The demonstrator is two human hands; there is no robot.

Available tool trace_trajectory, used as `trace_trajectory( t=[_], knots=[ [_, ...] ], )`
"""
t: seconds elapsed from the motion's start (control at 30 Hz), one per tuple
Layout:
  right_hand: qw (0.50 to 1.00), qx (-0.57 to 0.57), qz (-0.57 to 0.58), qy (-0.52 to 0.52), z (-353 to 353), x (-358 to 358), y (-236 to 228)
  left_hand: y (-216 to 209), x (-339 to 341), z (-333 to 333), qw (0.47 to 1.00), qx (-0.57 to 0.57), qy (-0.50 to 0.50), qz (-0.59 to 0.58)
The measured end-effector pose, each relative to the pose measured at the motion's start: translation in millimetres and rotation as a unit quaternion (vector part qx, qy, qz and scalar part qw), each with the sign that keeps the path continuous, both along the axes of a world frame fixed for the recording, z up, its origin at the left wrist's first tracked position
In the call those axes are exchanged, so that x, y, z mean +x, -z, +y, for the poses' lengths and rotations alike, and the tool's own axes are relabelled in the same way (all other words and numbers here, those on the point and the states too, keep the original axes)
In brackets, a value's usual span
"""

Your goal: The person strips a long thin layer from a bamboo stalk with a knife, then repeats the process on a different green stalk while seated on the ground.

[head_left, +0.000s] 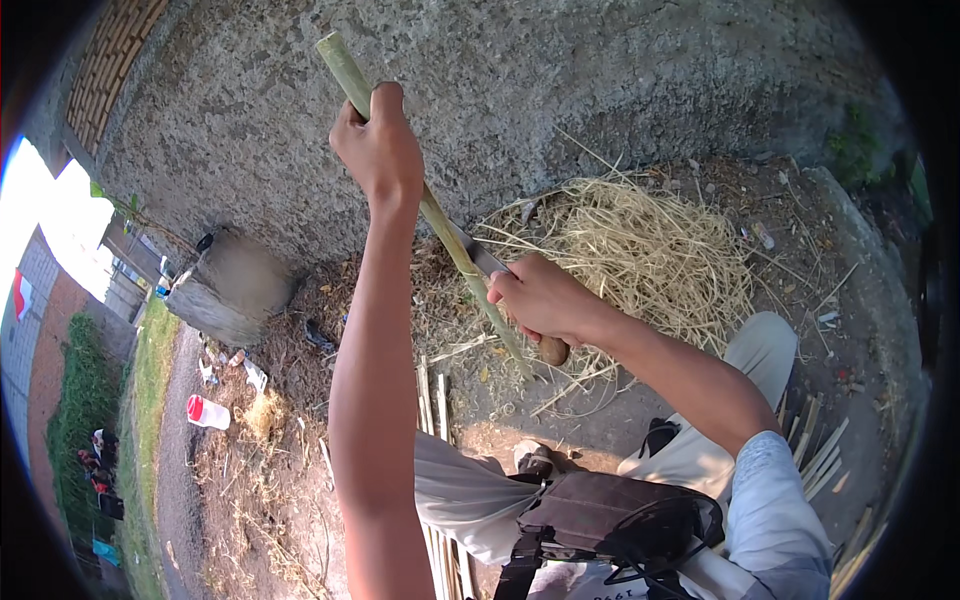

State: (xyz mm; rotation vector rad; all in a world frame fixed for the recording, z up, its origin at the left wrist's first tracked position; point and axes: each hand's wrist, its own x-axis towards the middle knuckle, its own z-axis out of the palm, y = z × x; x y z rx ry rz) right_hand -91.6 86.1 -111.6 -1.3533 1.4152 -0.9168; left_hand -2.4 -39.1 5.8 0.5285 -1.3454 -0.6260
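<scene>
My left hand (382, 145) is closed round the upper part of a long green bamboo pole (448, 228), which slants down to the right toward the ground. In my right hand (540, 298) is a knife; its brown rounded handle end (553, 350) sticks out below the fist. The knife's grey blade (482, 256) lies against the pole about midway along it, below my left hand. My right fingers hide most of the handle.
A heap of pale shavings (650, 255) lies by the rough grey wall (480, 90). Split bamboo strips (820, 460) rest at the right. Leftward are a round concrete block (235, 285) and a red-lidded container (207, 412). A dark bag (610, 510) sits at my waist.
</scene>
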Motion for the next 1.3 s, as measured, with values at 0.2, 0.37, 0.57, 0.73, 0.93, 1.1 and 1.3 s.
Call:
trace_trajectory(
  t=[0.2,0.37,0.57,0.73,0.93,1.1,1.3],
  knots=[
    [0.987,-0.092,-0.121,0.048,-4.2,12.3,-15.5,-1.4,-9.0,7.0,1.0,-0.012,-0.004,0.006],
    [1.0,0.015,0.012,0.011,-6.0,12.9,73.8,-0.3,6.7,-4.3,1.0,-0.024,-0.016,0.011],
    [0.995,-0.045,-0.072,0.045,-3.2,25.2,38.0,-1.1,17.1,4.2,1.0,-0.014,0.004,0.015],
    [0.983,-0.167,-0.043,0.056,-11.2,46.8,85.4,-0.9,26.5,1.8,0.999,-0.023,0.005,0.034],
    [0.99,0.128,0.044,0.029,-5.1,43.5,195.9,2.8,43.1,-3.2,0.997,-0.006,0.011,0.071],
    [0.998,-0.039,-0.046,0.028,-11.2,55.1,111.5,-1.7,61.0,-11.0,0.997,-0.015,-0.036,0.069],
    [0.962,-0.241,-0.055,0.117,-17.4,94.7,149.8,1.3,69.6,-5.3,0.985,-0.014,-0.149,0.086]
  ],
)
